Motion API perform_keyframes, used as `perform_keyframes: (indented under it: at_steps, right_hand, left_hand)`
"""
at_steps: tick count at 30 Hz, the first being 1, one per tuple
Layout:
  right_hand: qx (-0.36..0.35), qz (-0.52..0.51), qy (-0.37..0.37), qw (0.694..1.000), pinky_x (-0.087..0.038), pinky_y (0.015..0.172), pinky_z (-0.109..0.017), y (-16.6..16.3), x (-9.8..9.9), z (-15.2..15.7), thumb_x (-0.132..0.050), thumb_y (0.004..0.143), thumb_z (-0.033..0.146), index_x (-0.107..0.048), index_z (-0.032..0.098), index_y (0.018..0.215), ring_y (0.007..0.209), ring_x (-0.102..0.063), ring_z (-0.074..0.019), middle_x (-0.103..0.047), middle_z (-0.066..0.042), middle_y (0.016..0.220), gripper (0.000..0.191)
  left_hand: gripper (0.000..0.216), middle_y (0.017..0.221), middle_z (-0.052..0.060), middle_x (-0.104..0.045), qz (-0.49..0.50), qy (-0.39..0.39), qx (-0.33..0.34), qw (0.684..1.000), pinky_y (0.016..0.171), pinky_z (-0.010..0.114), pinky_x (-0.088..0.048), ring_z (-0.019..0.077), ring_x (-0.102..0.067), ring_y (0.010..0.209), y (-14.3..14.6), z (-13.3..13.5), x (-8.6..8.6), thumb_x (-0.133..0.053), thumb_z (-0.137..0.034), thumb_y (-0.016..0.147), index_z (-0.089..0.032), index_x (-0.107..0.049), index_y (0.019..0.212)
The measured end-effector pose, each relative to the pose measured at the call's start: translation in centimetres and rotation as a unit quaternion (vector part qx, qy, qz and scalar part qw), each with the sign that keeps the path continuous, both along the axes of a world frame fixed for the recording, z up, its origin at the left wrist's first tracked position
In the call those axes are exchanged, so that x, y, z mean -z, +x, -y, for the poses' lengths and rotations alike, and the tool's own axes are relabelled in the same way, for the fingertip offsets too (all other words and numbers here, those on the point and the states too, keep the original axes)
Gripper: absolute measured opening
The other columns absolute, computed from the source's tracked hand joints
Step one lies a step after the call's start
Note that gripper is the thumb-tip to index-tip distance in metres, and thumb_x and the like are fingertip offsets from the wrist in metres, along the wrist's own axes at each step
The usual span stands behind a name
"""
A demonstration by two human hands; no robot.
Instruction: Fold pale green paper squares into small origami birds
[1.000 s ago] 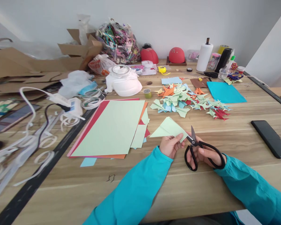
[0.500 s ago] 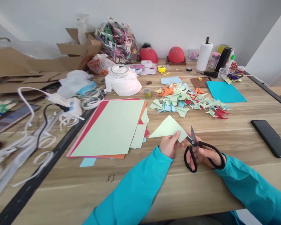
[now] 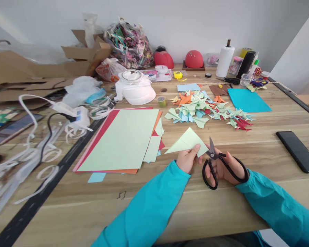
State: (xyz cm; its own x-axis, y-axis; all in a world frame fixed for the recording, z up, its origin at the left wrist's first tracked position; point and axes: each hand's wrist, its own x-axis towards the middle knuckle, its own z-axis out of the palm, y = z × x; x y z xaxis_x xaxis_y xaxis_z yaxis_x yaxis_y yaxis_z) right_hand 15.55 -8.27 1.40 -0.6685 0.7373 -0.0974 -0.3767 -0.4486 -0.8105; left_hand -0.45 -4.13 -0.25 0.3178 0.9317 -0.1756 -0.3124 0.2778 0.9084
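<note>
At the left of the counter (image 3: 67,206) lies a stack of uncut sheets (image 3: 123,139), pale green on top, so plenty of stock looks left. Beside it the left hand (image 3: 186,159) is closed in a pinch on the lower edge of a folded green paper (image 3: 186,141), a triangle held just above the wood. No cut shows in it, so this piece seems barely begun. The right hand (image 3: 225,168) grips the scissors (image 3: 213,154), fingers through the black loops. The blades point up and are nearly together at the paper's right corner; I cannot tell whether they bite it. Behind sits a pile of finished folded figures (image 3: 208,111), which suggests much is done. A phone (image 3: 297,151) lies far right.
</note>
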Motion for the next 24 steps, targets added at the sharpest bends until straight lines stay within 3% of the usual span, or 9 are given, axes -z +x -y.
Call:
perform_keyframes:
  at_steps: [10,24]
  right_hand:
    - [0.005,0.020,0.014,1.000,-0.042,0.045,-0.028,-0.15,-0.45,-0.17,-0.026,0.070,0.079,-0.010,0.022,0.140,0.047,-0.057,-0.0162,-0.062,-0.004,0.071,0.092]
    - [0.012,0.030,0.006,0.999,-0.041,0.039,-0.025,0.04,-0.56,0.01,-0.029,0.072,0.077,-0.009,0.024,0.140,0.042,-0.054,-0.0143,-0.061,-0.003,0.067,0.089]
  left_hand:
    - [0.047,0.052,0.002,-0.058,0.002,0.000,0.005,1.000,0.038,0.023,-0.037,0.0102,-0.046,0.040,-0.18,-0.08,-0.03,-0.061,-0.050,0.070,-0.010,-0.068,0.092]
    - [0.040,0.048,0.001,-0.055,0.003,-0.010,-0.016,1.000,0.036,0.022,-0.037,0.0097,-0.047,0.038,-0.43,-0.40,0.28,-0.062,-0.048,0.069,-0.010,-0.070,0.079]
